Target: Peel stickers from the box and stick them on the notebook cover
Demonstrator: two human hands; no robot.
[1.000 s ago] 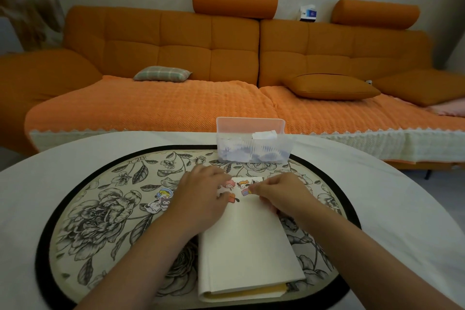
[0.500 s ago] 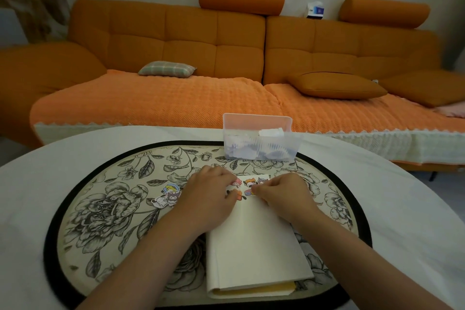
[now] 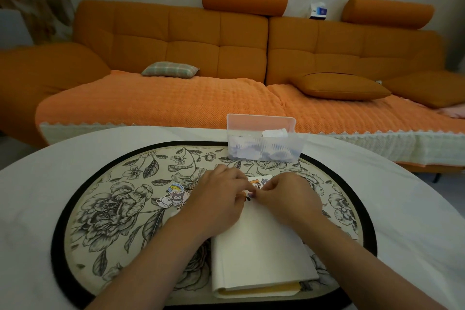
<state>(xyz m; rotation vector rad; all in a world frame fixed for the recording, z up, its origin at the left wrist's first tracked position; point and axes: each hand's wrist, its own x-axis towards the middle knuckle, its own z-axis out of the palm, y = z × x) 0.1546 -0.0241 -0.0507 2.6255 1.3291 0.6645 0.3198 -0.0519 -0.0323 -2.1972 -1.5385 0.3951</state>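
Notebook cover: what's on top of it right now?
The left hand and right hand rest on the notebook cover, fingertips meeting near its far end. Cartoon stickers show just beyond them; anything under the hands is hidden.

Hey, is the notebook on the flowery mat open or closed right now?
Closed. The notebook lies flat with its cream cover facing up, and the page edges show stacked under the cover at the near end.

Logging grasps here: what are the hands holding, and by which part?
A small sticker, pinched at its edge by the right hand over the notebook; grip of the left hand unclear.
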